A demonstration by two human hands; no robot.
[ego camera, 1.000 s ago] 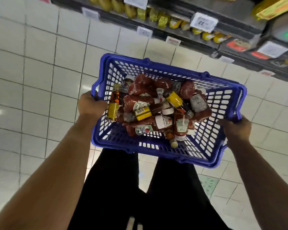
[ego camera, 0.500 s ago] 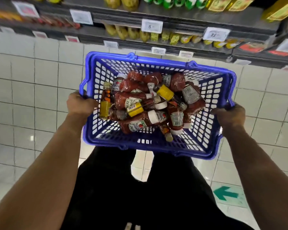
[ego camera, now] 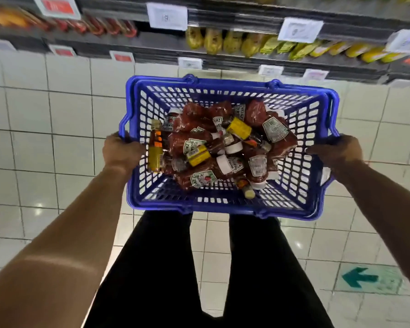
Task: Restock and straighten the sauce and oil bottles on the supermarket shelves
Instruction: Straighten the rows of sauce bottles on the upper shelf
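I carry a blue plastic basket (ego camera: 223,208) in front of me at waist height. My left hand (ego camera: 121,152) grips its left rim and my right hand (ego camera: 336,152) grips its right rim. Inside lies a jumbled pile of red ketchup bottles (ego camera: 194,145) with white caps. Among them are small bottles with yellow labels (ego camera: 239,128), and a yellow oil bottle (ego camera: 155,151) rests against the left wall. The lower shelves (ego camera: 234,56) run across the top, holding yellow pouches (ego camera: 213,41) and red packs (ego camera: 109,27).
White floor tiles (ego camera: 45,138) spread between me and the shelves. A green arrow sticker (ego camera: 360,276) marks the floor at the lower right. White price tags (ego camera: 167,16) hang along the shelf edges. My black-trousered legs (ego camera: 163,268) show below the basket.
The shelves have come nearer and slid down into view, with red packs now showing at the upper left. The basket stays held by both hands, its bottles unmoved.
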